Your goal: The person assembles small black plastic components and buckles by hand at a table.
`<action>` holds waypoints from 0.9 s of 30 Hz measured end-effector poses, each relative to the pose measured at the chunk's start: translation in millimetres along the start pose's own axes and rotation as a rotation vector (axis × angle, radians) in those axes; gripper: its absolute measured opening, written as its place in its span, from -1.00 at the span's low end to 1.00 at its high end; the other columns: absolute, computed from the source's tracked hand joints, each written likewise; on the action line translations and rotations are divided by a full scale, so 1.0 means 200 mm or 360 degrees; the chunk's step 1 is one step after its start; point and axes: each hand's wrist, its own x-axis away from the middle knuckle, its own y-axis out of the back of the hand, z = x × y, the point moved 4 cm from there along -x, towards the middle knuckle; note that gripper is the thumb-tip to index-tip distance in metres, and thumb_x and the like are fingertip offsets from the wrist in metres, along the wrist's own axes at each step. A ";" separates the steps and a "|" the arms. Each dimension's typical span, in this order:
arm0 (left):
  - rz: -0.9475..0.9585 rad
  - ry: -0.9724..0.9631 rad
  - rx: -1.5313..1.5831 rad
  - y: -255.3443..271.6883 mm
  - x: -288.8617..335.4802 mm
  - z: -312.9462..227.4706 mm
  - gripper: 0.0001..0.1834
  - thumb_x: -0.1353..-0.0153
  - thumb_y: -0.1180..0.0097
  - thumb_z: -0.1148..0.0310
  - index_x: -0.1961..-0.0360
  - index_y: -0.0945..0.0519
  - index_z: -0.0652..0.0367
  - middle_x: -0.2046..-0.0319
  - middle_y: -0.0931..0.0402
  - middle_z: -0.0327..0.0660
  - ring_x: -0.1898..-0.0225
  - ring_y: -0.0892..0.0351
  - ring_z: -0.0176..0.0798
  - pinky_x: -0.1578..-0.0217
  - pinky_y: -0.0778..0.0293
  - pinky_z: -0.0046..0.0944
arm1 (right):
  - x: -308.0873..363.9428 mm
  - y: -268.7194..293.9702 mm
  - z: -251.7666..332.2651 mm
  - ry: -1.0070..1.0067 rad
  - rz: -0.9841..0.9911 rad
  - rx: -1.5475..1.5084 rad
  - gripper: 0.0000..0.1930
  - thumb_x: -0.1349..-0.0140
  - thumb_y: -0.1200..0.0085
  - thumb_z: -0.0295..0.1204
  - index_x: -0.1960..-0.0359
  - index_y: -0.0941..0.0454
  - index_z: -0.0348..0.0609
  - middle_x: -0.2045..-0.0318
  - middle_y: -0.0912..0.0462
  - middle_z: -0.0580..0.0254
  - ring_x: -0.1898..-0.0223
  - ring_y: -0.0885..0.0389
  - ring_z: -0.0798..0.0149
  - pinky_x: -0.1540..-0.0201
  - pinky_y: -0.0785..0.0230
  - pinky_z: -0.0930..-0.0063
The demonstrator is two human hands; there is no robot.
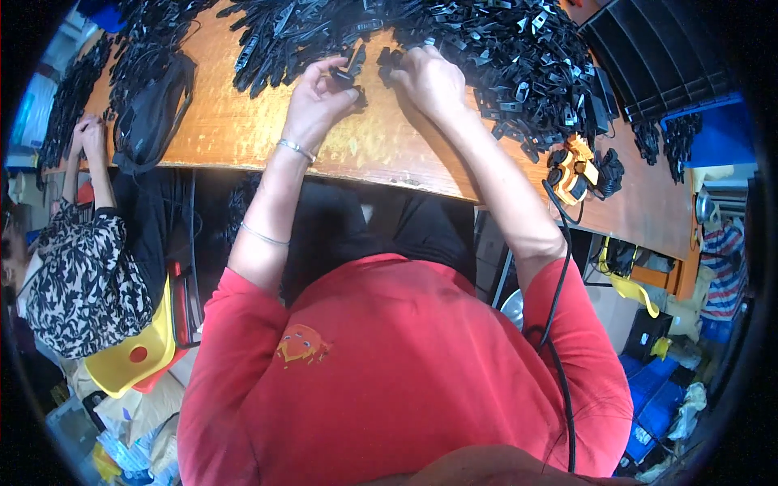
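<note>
In my left hand [318, 101], thumb and fingers pinch a narrow black plastic piece [344, 74], its long end pointing away from me. My right hand [433, 81] is a short way to the right, knuckles up and fingers curled down over the table. Small dark pieces [390, 61] show at its fingertips; the hand hides exactly how it grips them. On the right, beyond that hand, lies a large heap of black plastic pieces [527, 57], some with shiny metal parts. A second pile of long black pieces [279, 40] lies behind my left hand.
The wooden table [373, 146] curves across the view. On its right stand a yellow-orange device [575, 170] with a black cable and a black compartmented rack [648, 49]. A black bag-like item [152, 113] lies left, near a co-worker's hands [87, 138]. A yellow chair [134, 356] is below.
</note>
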 end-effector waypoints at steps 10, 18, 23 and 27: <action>-0.0053 -0.0142 -0.1048 0.00 0.11 0.13 -0.70 -0.18 -0.45 0.46 0.06 -0.70 0.19 0.11 -0.74 -0.11 0.06 -0.75 -0.18 0.00 -0.64 -0.22 | 0.02 -0.06 -0.03 0.0054 0.0119 0.0161 -0.81 -0.29 -0.27 -0.33 0.09 -0.75 -0.02 0.09 -0.73 -0.09 0.16 -0.78 -0.19 0.03 -0.64 -0.05; -0.0109 -0.0779 -0.1753 -0.06 0.22 -0.01 -0.67 -0.17 -0.49 0.40 0.02 -0.77 0.13 0.17 -0.68 -0.15 0.09 -0.65 -0.07 0.03 -0.58 -0.14 | 0.22 0.11 0.00 -0.0082 0.0318 -0.0617 -0.74 -0.31 -0.25 -0.33 0.04 -0.76 -0.14 0.27 -0.74 -0.03 0.27 -0.77 0.10 0.11 -0.65 0.21; 0.0107 -0.0381 -0.0868 -0.07 0.26 0.07 -0.75 -0.41 -0.34 0.47 -0.07 -0.72 0.25 0.18 -0.70 -0.29 0.16 -0.65 -0.44 0.07 -0.59 -0.42 | 0.40 0.13 0.17 -0.0604 0.0896 -0.1774 -0.77 -0.50 -0.19 -0.42 -0.10 -0.65 -0.20 0.33 -0.75 0.34 0.47 -0.63 0.52 0.42 -0.51 0.56; 0.0219 -0.0034 -0.0424 -0.06 0.31 0.13 -0.82 -0.48 -0.28 0.48 -0.04 -0.69 0.30 0.20 -0.70 -0.32 0.22 -0.62 -0.54 0.13 -0.57 -0.51 | 0.52 0.10 0.22 -0.0841 0.0839 -0.1856 -0.77 -0.41 -0.29 -0.47 -0.03 -0.62 -0.22 0.36 -0.74 0.22 0.43 -0.72 0.37 0.38 -0.58 0.42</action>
